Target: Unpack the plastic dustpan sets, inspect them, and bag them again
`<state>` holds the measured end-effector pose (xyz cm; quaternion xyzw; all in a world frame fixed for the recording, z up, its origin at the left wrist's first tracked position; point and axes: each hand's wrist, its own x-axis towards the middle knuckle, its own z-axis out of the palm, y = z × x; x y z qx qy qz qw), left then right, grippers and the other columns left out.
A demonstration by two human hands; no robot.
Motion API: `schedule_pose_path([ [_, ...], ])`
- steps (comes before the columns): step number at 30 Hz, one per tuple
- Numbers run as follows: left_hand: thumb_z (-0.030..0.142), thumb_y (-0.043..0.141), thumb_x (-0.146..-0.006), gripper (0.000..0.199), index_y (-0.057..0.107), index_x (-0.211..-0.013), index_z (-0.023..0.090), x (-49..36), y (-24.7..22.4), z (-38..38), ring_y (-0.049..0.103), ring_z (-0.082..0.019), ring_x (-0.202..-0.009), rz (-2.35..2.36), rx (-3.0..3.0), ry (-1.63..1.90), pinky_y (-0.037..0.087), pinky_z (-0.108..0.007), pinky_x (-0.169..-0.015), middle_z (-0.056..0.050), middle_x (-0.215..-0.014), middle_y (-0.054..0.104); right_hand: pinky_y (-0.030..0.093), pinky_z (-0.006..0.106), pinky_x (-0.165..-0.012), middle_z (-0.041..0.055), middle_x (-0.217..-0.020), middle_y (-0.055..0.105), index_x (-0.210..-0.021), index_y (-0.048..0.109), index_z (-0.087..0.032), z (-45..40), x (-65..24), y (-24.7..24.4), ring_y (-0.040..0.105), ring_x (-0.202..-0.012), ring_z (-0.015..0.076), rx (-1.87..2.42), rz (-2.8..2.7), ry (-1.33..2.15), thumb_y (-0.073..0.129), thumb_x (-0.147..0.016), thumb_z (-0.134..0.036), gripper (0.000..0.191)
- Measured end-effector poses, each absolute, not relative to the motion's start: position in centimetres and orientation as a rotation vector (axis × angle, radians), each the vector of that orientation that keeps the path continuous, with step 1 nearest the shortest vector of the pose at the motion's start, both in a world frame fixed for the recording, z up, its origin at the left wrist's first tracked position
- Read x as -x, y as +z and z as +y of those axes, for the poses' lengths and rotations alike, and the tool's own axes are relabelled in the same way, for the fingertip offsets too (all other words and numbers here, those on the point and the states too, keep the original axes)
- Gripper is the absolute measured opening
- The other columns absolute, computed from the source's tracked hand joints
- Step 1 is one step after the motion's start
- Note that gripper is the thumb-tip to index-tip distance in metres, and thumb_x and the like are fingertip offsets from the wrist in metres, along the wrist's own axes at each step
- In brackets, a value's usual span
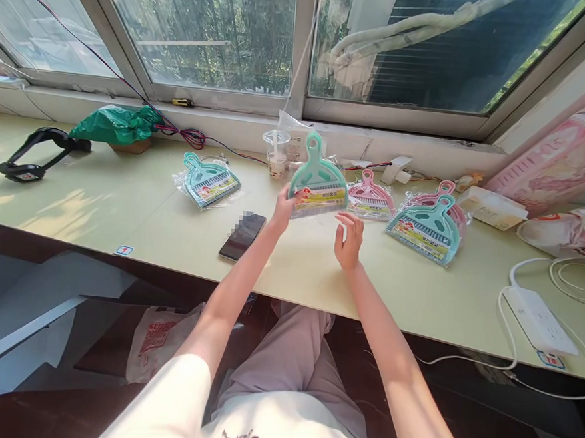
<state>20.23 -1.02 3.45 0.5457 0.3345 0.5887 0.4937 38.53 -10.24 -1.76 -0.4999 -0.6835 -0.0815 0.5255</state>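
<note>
My left hand (284, 208) grips the left edge of a mint-green dustpan and brush set (318, 177), holding it upright above the table. The set is in clear wrapping with a yellow label. Just below its right corner is my right hand (350, 240), fingers curled and apart, holding nothing. Behind and right of the held set lies a wrapped pink dustpan set (371, 198). Farther right, a green dustpan set (425, 228) overlaps another pink set (456, 207). To the left, wrapped green sets (209, 181) lie together; their exact number is hard to tell.
A dark phone (244, 237) lies left of my forearm. A plastic drink cup (277, 156) stands by the window wall. A power strip (540, 321) with white cables is at right, near a tissue pack (493, 208). A black headset-like strap (41, 155) and green bag (116, 125) are at left.
</note>
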Motion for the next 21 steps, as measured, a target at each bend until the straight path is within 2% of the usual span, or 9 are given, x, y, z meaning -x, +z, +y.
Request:
schedule_pose_path([
  [5,0.044,0.077,-0.067,0.043,0.065,-0.097,0.016,-25.7,-0.5,-1.4,0.067,-0.022,-0.09,0.659,-1.065,1.239,0.051,-0.034,-0.083,-0.007,-0.094,0.071,0.048,0.037,-0.082,0.0098,-0.087,0.066,-0.081,0.063,-0.019,-8.6,-38.7,-2.2,0.06,-0.09,0.0227,1.419,-1.409,0.154,0.034,-0.097,-0.044,0.042],
  [7,0.043,0.079,-0.064,0.045,0.066,-0.097,0.016,-25.6,-1.0,-1.4,0.067,-0.023,-0.091,0.639,-0.984,1.222,0.051,-0.035,-0.083,-0.008,-0.096,0.071,0.049,0.035,-0.077,0.0084,-0.081,0.068,-0.076,0.062,-0.018,-8.0,-39.2,-2.6,0.062,-0.08,0.0216,1.468,-1.224,0.318,0.039,-0.093,-0.053,0.045],
  [10,0.042,0.081,-0.062,0.047,0.066,-0.099,0.016,-24.7,-1.4,-1.3,0.068,-0.023,-0.09,0.587,-0.917,1.206,0.052,-0.035,-0.082,-0.008,-0.097,0.072,0.052,0.035,-0.077,0.0059,-0.074,0.069,-0.076,0.062,-0.018,-7.6,-39.8,-2.8,0.066,-0.074,0.0201,1.437,-0.972,0.523,0.053,-0.083,-0.06,0.044],
  [13,0.042,0.08,-0.065,0.046,0.066,-0.1,0.017,-24.1,-1.5,-1.0,0.069,-0.024,-0.091,0.581,-0.865,1.174,0.052,-0.037,-0.083,-0.008,-0.097,0.072,0.056,0.036,-0.08,0.0045,-0.073,0.069,-0.075,0.06,-0.018,-7.4,-40.0,-2.9,0.068,-0.071,0.0187,1.375,-0.791,0.697,0.069,-0.07,-0.058,0.042],
  [16,0.046,0.078,-0.068,0.048,0.066,-0.104,0.016,-23.9,-1.5,-0.7,0.068,-0.027,-0.097,0.576,-0.854,1.096,0.052,-0.04,-0.088,-0.009,-0.099,0.072,0.058,0.036,-0.084,0.0032,-0.079,0.07,-0.081,0.058,-0.019,-7.2,-39.9,-2.9,0.07,-0.073,0.0178,1.237,-0.641,0.854,0.08,-0.061,-0.051,0.043],
  [21,0.052,0.072,-0.074,0.056,0.064,-0.116,0.018,-23.9,-1.4,-0.8,0.066,-0.028,-0.105,0.496,-0.92,0.957,0.05,-0.04,-0.093,-0.011,-0.107,0.071,0.058,0.027,-0.078,-0.0013,-0.08,0.066,-0.085,0.054,-0.021,-6.9,-40.2,-3.2,0.067,-0.073,0.0127,1.157,-0.466,0.941,0.087,-0.051,-0.041,0.051],
])
